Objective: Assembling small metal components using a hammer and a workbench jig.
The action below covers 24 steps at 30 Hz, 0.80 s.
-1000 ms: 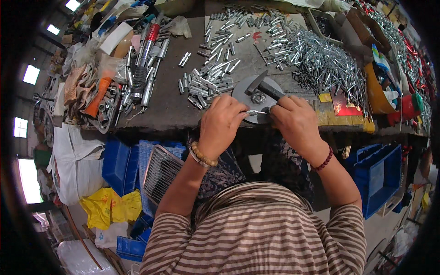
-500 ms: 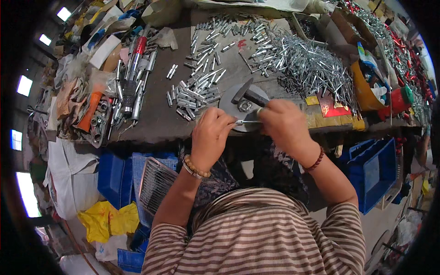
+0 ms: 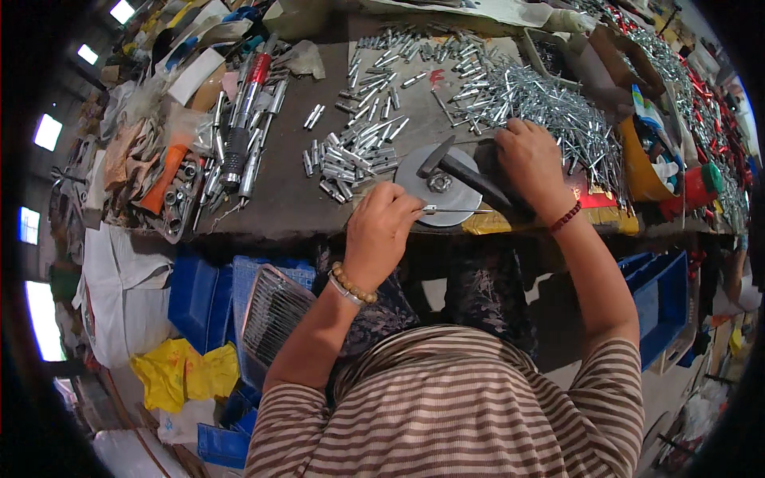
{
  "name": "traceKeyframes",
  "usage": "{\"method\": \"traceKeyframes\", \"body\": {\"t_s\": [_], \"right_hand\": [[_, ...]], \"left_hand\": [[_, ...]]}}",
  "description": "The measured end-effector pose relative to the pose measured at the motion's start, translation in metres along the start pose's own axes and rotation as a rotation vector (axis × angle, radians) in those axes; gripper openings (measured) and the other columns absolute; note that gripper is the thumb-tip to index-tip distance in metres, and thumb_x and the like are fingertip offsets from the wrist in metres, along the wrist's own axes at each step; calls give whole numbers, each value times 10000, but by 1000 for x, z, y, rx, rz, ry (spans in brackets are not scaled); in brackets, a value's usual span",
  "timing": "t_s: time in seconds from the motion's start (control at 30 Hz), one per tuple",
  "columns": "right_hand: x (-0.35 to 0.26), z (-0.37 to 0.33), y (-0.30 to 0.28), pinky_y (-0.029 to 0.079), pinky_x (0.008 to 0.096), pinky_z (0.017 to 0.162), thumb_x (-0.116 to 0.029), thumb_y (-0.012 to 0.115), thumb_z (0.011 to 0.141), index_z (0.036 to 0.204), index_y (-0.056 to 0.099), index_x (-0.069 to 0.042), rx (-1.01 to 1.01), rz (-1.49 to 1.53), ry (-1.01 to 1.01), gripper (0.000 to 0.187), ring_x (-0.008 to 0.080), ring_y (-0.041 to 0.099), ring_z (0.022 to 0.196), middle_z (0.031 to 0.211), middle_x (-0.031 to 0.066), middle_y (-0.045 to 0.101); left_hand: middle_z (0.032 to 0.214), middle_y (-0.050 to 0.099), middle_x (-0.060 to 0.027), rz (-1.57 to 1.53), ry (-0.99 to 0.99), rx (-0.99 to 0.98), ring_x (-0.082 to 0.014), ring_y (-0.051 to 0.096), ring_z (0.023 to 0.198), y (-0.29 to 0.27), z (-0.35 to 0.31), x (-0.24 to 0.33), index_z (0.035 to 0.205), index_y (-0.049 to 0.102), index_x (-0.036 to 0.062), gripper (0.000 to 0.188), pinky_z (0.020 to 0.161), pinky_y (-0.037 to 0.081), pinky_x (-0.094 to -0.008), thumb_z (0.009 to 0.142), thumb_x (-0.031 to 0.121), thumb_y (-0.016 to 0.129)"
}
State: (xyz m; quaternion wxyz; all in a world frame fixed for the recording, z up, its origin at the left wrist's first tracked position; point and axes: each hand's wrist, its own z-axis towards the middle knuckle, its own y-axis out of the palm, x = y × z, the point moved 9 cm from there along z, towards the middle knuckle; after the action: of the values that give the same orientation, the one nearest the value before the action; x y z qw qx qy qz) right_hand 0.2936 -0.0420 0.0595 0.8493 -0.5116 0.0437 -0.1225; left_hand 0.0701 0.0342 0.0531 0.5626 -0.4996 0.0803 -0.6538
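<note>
My left hand (image 3: 384, 227) pinches a thin metal rod with a silver sleeve (image 3: 432, 209) at its near end; the rod points right along the bench's front edge. My right hand (image 3: 530, 163) is over the near-left edge of a heap of thin silver rods (image 3: 550, 99). Its fingers are curled down and closed, and what they touch or hold is hidden. Between the hands, a hammer (image 3: 470, 174) lies across a round grey metal disc (image 3: 410, 169), its handle toward my right forearm. A nut-like metal piece (image 3: 439, 183) sits on the disc.
Loose short silver sleeves (image 3: 351, 159) lie left of the disc. Farther left are metal tubes and an orange-handled tool (image 3: 166, 179). A yellow container (image 3: 644, 163) and a red-and-green one (image 3: 701, 187) stand at the right. Blue crates (image 3: 657, 307) sit below the bench.
My right hand has let go of the rod and moved up and right to the heap. The left hand keeps the rod. The whole view has shifted slightly.
</note>
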Motion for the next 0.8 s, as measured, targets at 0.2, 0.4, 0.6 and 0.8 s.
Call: {"method": "traceKeyframes", "body": {"t_s": [0.2, 0.4, 0.6, 0.8], "right_hand": [[-13, -4, -22, 519, 475, 799, -71, 712, 807, 941, 623, -32, 1, 349, 125, 166, 381, 623, 937, 945, 150, 604], [-85, -18, -41, 487, 495, 762, -41, 735, 808, 985, 593, -23, -87, 623, -23, 228, 418, 600, 911, 960, 166, 586], [-103, -18, -39, 484, 485, 779, -26, 738, 798, 1005, 597, -33, -78, 610, -114, 250, 405, 596, 917, 978, 153, 585], [-115, -14, -46, 490, 455, 824, -34, 697, 818, 992, 595, -40, -89, 499, -177, 202, 363, 602, 951, 991, 130, 586]], "left_hand": [[944, 606, -85, 3, -10, 29, -315, 624, 909, -4, -2, 0, 972, 719, 75, 107, 789, 497, -425, 865, 72, 732], [951, 604, -85, 19, 4, 22, -316, 623, 910, -2, -2, -2, 979, 715, 87, 121, 785, 500, -431, 860, 75, 734], [954, 608, -95, 30, -2, 23, -319, 625, 909, -2, -3, -2, 964, 708, 75, 145, 789, 500, -422, 828, 52, 754], [961, 597, -87, 13, 16, 38, -321, 619, 933, -3, -4, -1, 949, 675, 80, 123, 807, 501, -437, 841, 47, 723]]}}
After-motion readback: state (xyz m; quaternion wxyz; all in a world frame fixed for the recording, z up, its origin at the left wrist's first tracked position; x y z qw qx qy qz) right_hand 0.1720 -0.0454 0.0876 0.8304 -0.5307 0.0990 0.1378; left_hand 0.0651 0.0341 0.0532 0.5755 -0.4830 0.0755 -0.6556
